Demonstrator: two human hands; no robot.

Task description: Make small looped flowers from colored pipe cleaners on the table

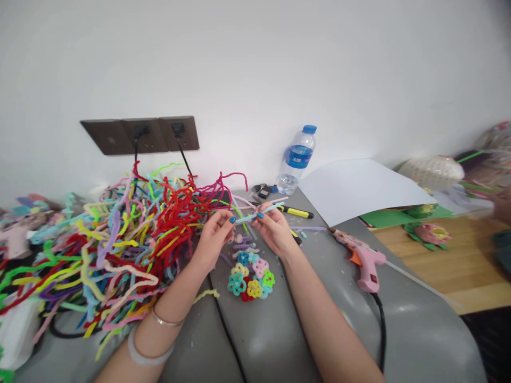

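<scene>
A light blue pipe cleaner [247, 217] stretches between my two hands above the grey table. My left hand [215, 236] is closed, thumb and fingertips pinching its left end. Farther along it, my right hand [273, 229] pinches the same piece, and its free end sticks out up and to the right. Just below the hands lies a cluster of small looped pipe cleaner flowers [254, 288] in teal, yellow, pink, green and red. Short purple pipe cleaner pieces [241, 246] rest between the hands and the flowers.
A big tangled heap of colourful pipe cleaners [120, 239] covers the left side. To the right are a pink glue gun [365, 260] with a black cord, a yellow-black utility knife [298, 213], a water bottle [297, 159] and white paper [359, 186]. A black cable [227, 330] crosses the table.
</scene>
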